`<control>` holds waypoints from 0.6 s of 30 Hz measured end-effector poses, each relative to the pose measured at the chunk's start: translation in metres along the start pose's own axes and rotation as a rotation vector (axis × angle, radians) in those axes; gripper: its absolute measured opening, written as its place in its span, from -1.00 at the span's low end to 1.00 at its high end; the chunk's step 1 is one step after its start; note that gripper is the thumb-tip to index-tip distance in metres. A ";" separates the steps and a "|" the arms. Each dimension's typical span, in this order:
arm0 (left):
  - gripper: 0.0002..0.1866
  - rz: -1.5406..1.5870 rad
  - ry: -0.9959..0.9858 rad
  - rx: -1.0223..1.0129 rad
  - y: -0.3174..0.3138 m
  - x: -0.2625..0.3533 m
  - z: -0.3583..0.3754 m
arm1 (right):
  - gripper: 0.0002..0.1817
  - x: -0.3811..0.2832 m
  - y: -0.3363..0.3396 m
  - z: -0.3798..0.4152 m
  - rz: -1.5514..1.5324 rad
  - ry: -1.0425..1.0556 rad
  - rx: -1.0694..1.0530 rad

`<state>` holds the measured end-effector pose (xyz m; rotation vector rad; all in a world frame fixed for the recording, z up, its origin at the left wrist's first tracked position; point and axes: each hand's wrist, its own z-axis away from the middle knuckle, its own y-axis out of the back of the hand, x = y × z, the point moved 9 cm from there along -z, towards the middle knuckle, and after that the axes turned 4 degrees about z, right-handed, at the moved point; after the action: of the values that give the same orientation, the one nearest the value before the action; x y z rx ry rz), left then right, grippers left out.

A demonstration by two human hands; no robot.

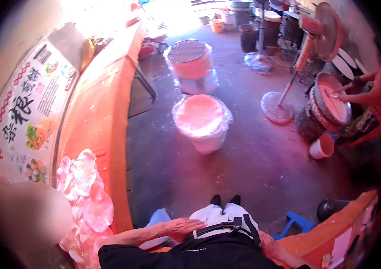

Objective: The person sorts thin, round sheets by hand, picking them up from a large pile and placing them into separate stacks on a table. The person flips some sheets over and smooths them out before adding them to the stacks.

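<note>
My left hand (185,227) lies against the front of my white trousers (210,216), just beside the black belt (226,226). Its fingers are stretched out, and nothing shows in them. My right hand (269,244) rests low at my other hip, its fingers mostly hidden against my side. Left of me, a heap of thin, round, pale sheets (89,201) is spread on the orange-covered table (96,116). A bit of light blue cloth (159,219) shows behind my left forearm.
A plastic-wrapped tub (201,121) stands ahead, with a rack-topped one (188,58) beyond. At right, a co-worker's hands (340,95) are in a wide basin (342,114). A pedestal fan (304,49), white bucket (321,147) and blue stool (295,223) stand nearby.
</note>
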<state>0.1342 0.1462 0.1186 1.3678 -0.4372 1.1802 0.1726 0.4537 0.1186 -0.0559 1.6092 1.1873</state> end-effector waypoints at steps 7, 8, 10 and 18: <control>0.03 -0.030 -0.014 -0.081 0.004 -0.024 0.013 | -0.29 -0.016 -0.013 -0.033 0.044 -0.005 -0.010; 0.02 -0.032 -0.016 -0.119 0.004 -0.028 0.012 | -0.29 -0.017 -0.015 -0.041 0.048 -0.001 -0.014; 0.02 -0.036 -0.001 -0.183 0.005 -0.035 0.016 | -0.29 -0.022 -0.018 -0.055 0.056 0.009 -0.017; 0.26 0.058 -0.090 -0.144 0.017 -0.045 0.024 | -0.29 -0.032 -0.014 -0.077 0.125 0.043 -0.046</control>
<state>0.1107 0.1034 0.0958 1.2942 -0.6177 1.1152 0.1393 0.3766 0.1275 -0.0103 1.6422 1.3280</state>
